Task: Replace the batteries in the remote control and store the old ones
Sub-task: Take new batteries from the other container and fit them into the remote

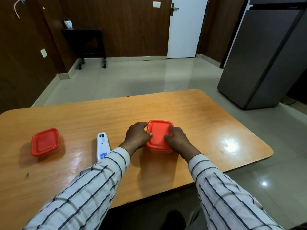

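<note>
A white remote control (102, 146) lies face down on the wooden table (83, 117), its battery bay uncovered at the far end. Right of it stands a small clear container with a red lid (158, 135). My left hand (137, 136) grips the container's left side, thumb on the lid's edge. My right hand (177, 137) rests on the lid's right side, fingers pressing on top. A second red-lidded container (45, 141) sits closed at the table's left, away from both hands. No loose batteries are visible.
The table's right edge (265, 156) and near edge lie close to the container. Beyond the table are a tiled floor, a grey fridge (269, 60) at the right, a white door (185, 27) and a dark side table (84, 42).
</note>
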